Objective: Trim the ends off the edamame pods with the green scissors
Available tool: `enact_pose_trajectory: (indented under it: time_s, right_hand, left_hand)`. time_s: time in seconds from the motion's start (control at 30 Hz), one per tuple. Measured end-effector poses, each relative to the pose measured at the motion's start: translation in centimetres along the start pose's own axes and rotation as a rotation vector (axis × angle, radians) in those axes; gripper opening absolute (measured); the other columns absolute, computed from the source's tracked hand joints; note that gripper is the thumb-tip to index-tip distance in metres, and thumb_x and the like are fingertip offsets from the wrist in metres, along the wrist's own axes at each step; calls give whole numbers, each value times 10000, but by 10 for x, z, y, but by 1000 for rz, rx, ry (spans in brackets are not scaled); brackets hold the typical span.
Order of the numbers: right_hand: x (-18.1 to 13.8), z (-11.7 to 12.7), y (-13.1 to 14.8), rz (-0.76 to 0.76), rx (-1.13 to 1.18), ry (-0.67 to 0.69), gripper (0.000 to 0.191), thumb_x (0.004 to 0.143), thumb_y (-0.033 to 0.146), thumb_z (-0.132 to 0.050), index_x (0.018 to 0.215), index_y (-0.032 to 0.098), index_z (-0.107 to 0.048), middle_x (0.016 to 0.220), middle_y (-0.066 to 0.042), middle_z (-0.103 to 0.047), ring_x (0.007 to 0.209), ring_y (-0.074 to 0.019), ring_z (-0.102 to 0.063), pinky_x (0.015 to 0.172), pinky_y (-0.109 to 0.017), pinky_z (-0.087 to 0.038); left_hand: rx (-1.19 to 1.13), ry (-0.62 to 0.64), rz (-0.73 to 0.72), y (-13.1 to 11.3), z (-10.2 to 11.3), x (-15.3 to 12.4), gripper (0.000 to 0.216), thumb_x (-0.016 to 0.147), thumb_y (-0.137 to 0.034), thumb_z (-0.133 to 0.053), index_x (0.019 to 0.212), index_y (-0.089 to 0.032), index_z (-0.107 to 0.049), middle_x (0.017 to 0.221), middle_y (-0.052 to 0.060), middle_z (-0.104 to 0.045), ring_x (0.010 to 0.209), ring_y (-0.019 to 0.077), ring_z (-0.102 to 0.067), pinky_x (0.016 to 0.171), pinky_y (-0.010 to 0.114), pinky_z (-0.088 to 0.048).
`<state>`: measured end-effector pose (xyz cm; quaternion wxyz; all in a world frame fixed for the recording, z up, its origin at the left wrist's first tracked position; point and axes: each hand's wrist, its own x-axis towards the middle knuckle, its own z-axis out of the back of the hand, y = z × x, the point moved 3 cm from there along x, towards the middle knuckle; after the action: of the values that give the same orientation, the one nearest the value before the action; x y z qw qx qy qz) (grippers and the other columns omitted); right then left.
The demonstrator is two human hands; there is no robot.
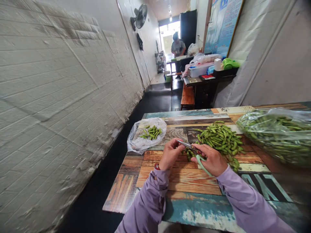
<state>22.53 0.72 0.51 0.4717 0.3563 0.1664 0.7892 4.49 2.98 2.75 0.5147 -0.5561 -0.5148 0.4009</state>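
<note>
My right hand [212, 159] is closed round pale green-handled scissors [194, 154], blades pointing left toward my left hand. My left hand [170, 153] is pinched shut at the blade tips, on something too small to make out, likely a pod. A few green bean pods [189, 155] lie between the hands. Just beyond the right hand sits a loose pile of green pods [221, 138] on the painted wooden table [189, 187]. Both arms wear lilac sleeves.
A clear plastic bag [146, 134] holding a few pods lies at the table's far left. A large bag full of pods [279, 134] fills the right side. A white brick wall runs close on the left. Far down the room stands a person [178, 48] beside cluttered tables and a bench [188, 96].
</note>
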Motion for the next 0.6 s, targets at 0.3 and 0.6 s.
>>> enact_pose_trajectory:
  time_s: [0.3,0.6]
  right_hand:
    - [1,1,2,23,-17,24,497,769,427,-638,1220,242,-540,890,-39,-616,749,-164,-594,688,-279,-519]
    - [0,-3,-7,63,-30,-27,449,765,432,-635,1169,239,-599,921,-56,-678,759,-185,-641,693,-301,-537]
  left_hand:
    - [98,5,-13,0,-1,-2,217,695,-311,-709,809,-132,-663,715,21,-613,684,123,-528,636,237,-393]
    - [81,64,-16,1,-2,-2,206,702,-317,-703,745,-122,-655,702,33,-615,672,125,-529,650,247,-404]
